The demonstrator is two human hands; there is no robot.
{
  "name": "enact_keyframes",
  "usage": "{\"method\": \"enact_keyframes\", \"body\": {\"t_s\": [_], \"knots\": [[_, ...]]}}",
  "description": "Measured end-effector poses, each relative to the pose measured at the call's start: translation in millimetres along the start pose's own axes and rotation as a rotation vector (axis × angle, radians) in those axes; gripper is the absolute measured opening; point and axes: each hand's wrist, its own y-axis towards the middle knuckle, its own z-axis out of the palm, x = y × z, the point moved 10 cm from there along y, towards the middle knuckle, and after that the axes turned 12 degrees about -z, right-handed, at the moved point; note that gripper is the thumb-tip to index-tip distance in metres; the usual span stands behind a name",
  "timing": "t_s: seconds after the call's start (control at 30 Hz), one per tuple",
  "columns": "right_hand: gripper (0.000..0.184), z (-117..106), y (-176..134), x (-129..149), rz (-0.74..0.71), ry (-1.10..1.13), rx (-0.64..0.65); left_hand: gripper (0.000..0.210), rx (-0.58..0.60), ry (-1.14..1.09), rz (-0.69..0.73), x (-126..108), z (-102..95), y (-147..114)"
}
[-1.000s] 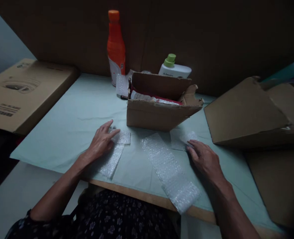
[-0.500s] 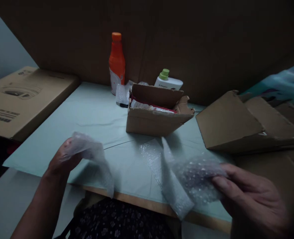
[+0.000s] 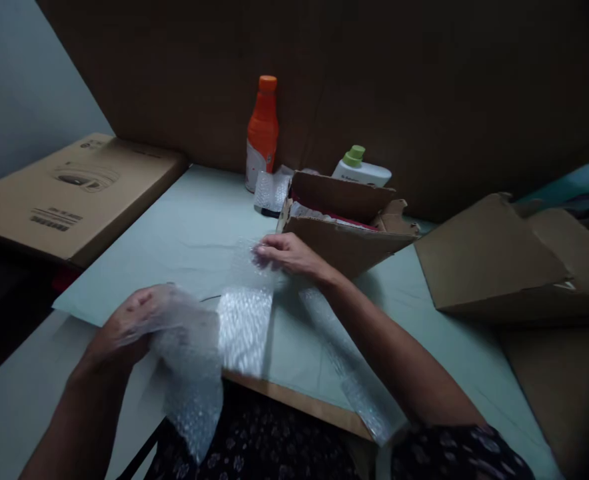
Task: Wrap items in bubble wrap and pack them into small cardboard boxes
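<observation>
My left hand (image 3: 129, 323) is closed on a crumpled piece of bubble wrap (image 3: 189, 373), which hangs down past the table's front edge. With its fingers pinched, my right hand (image 3: 292, 257) holds the top of a second bubble wrap sheet (image 3: 246, 327) in front of the small cardboard box. That sheet hangs fairly straight. Another strip of bubble wrap (image 3: 367, 393) lies on the table under my right forearm. The small open cardboard box (image 3: 344, 243) stands behind my right hand, with red and whitish material showing inside.
An orange bottle (image 3: 263, 130) and a white bottle with a green cap (image 3: 362, 170) stand at the back. More bubble wrap (image 3: 269, 189) sits left of the small box. A large flat carton (image 3: 94, 193) is at left; an open cardboard box (image 3: 494, 257) is at right.
My right hand has swung from the right side to the middle, carrying its bubble wrap, which now hangs unfolded. My left hand keeps its piece. The view has shifted slightly.
</observation>
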Motion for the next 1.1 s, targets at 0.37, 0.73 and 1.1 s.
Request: {"method": "enact_keyframes", "body": {"t_s": [0.37,0.73,1.1], "knots": [[0.063,28.6,-66.8,14.8,-0.228,-0.283,-0.179,0.049,0.116,0.079,-0.147,29.2,48.3,61.2],[0.026,26.0,-44.3,-53.3,0.022,-0.122,-0.561,0.087,0.094,0.13,-0.159,41.8,57.3,63.8],[0.033,27.5,-27.6,-79.4,0.188,-0.44,-0.414,0.067,-0.165,0.848,0.106,28.7,32.0,79.9]]}}
